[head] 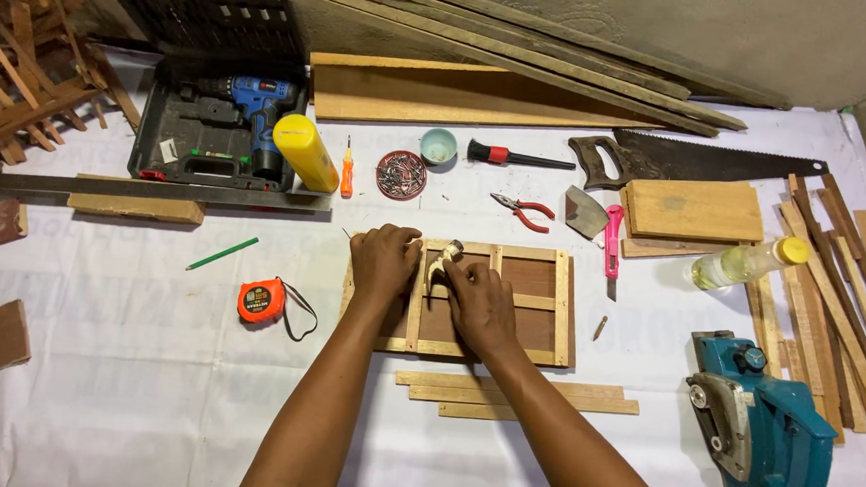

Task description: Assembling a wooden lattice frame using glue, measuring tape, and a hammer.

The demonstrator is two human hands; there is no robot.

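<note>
While left hand [384,261] steadies frame [536,280], hammer [443,264] in right hand [479,307] grip.

From here I can't see the frame's [535,300] left part; my left hand [384,261] covers it. My right hand [479,305] hides most of the hammer [444,259], handle included. At five o'clock the planer's [772,430] cord leaves the bottom edge. At nine o'clock the scrap pile [17,78] is cut off. The dish's [401,174] contents are too small to tell.
</note>
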